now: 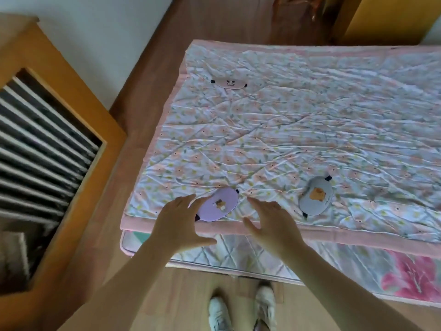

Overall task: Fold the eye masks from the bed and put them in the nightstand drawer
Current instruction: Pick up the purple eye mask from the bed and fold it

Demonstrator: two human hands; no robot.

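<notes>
Three eye masks lie flat on the floral quilt (286,130) of the bed. A purple eye mask (218,204) sits near the front edge, between my hands. My left hand (181,220) hovers open over its left end, fingers spread. My right hand (272,223) is open just to its right, not touching it. A grey eye mask (316,196) with an orange picture lies further right. A pink eye mask (228,82) rests at the far left part of the quilt.
A wooden piece of furniture (71,130) with an open top and striped contents stands to the left of the bed. Wooden floor (133,96) runs between them. My white shoes (241,309) are at the bed's front edge.
</notes>
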